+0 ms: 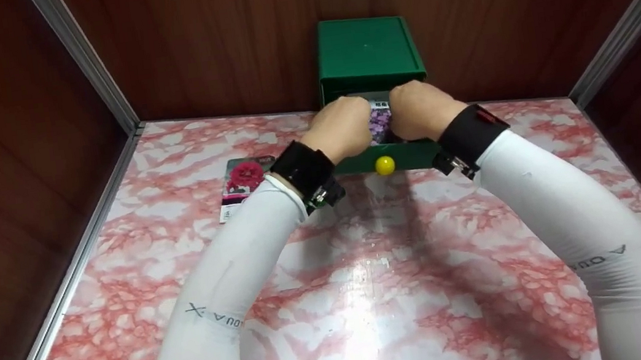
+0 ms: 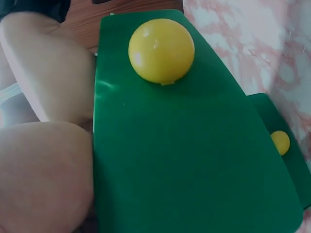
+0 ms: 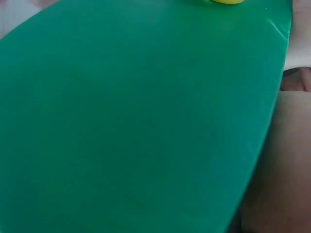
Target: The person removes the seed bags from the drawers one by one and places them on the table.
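Observation:
A seed packet printed with purple flowers [image 1: 380, 124] shows between my two hands, over the pulled-out upper drawer of a green drawer box [image 1: 366, 47]. My left hand [image 1: 343, 127] grips it at its left side, fingers curled. At the opposite side my right hand [image 1: 424, 109] holds it in the same way. Both hands' fingertips are hidden, behind the drawer front [image 2: 180, 145] in the left wrist view. A round yellow knob [image 2: 162, 51] sits on that front. In the right wrist view the green drawer front [image 3: 136, 121] fills most of the picture beside the hand.
Left of the box, another packet with a pink flower [image 1: 246, 177] lies on the marbled red-and-white table [image 1: 335, 289]. A lower drawer with a smaller-looking yellow knob [image 2: 280, 142] is beneath the upper one. Brown wood-look panels [image 1: 215, 39] stand behind and at both sides.

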### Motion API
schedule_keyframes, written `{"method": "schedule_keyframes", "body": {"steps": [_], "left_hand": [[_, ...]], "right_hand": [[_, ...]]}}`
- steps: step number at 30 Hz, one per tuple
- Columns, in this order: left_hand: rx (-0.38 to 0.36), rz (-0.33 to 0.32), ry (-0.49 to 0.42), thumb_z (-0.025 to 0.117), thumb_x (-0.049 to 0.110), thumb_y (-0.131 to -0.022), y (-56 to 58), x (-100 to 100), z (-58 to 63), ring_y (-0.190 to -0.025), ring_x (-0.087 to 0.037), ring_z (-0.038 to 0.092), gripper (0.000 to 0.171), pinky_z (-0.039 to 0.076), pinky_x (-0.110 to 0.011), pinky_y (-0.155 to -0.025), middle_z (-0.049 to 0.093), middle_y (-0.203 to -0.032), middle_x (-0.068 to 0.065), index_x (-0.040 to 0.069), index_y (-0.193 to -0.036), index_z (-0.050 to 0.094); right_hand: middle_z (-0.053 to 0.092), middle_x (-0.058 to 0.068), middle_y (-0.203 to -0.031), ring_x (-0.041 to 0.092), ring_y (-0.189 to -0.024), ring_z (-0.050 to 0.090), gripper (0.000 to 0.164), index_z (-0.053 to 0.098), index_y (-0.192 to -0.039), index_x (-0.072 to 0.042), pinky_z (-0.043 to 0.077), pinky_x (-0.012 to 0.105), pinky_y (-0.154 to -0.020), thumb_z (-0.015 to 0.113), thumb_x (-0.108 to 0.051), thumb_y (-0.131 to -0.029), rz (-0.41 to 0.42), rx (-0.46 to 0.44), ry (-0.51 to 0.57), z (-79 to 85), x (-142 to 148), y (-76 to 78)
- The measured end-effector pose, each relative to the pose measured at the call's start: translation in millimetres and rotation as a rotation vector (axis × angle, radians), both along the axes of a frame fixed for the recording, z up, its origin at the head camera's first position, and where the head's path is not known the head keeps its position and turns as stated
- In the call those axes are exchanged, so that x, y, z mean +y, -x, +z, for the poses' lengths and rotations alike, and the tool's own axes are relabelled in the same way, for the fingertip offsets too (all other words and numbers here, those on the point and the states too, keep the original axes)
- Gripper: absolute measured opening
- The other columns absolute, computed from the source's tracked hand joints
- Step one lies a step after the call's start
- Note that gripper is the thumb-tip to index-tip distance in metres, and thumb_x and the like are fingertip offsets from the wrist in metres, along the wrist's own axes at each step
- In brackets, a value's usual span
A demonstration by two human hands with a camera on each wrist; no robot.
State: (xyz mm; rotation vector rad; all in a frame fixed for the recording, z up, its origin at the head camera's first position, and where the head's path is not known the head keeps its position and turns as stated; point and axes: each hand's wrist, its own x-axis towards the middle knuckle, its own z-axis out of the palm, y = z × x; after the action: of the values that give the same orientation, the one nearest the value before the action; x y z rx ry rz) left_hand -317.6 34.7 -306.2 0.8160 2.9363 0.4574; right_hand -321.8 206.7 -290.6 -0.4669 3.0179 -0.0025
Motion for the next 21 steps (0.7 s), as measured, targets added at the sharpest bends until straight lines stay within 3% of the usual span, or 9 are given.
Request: {"method": "schedule_keyframes", "body": {"steps": [4,12,21], "left_hand": [[-0.007,-0.003,0.052,0.058,0.005,-0.108,0.3,6,0.3,-0.090,-0.021,0.058,0.016,0.051,-0.033,-0.076,0.071,-0.115,-0.009,0.008,-0.104,0.073],[-0.018,0.013,0.090,0.060,0.008,-0.107,2.0,12,4.4,-0.102,-0.023,0.065,0.016,0.058,-0.039,-0.089,0.074,-0.130,-0.010,0.007,-0.112,0.076],[-0.015,0.003,0.089,0.060,0.009,-0.108,5.2,13,3.8,-0.101,-0.023,0.064,0.017,0.057,-0.039,-0.087,0.073,-0.126,-0.010,0.007,-0.113,0.075]], "right_hand": [[0.072,0.030,-0.098,0.036,-0.081,0.064,0.024,0.071,-0.091,0.005,0.064,0.057,-0.079,0.059,-0.011,-0.105,0.025,0.008,-0.016,-2.2,1,0.7],[0.069,0.024,-0.090,0.035,-0.078,0.064,0.027,0.073,-0.092,0.004,0.065,0.057,-0.075,0.060,-0.014,-0.107,0.016,-0.013,-0.029,0.5,-1,0.7],[0.071,0.028,-0.094,0.036,-0.081,0.065,0.029,0.071,-0.090,0.005,0.062,0.057,-0.080,0.059,-0.014,-0.108,0.045,-0.020,-0.028,-1.1,-1,4.5]]}}
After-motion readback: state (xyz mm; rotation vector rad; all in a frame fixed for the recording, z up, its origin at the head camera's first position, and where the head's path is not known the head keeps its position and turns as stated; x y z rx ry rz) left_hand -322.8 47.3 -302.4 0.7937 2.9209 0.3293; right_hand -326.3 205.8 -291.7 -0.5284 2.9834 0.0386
